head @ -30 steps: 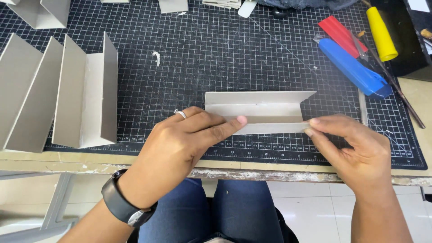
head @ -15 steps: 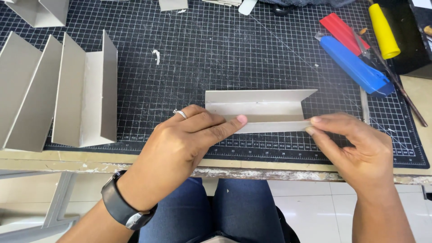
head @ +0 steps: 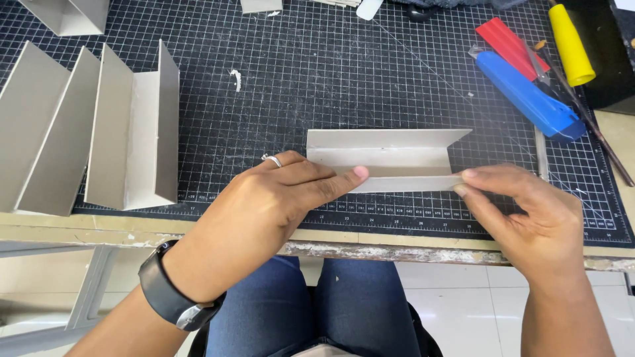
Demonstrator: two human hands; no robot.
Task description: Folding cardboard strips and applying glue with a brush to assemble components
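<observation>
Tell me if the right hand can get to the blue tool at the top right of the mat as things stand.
Probably yes. The blue tool lies in the open on the cutting mat, up and slightly right of the right hand, with bare mat between them. But that hand is pinching the end of the folded grey card and would have to release it.

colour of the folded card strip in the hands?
Light grey, plain; folded card strip shows best in the head view.
</observation>
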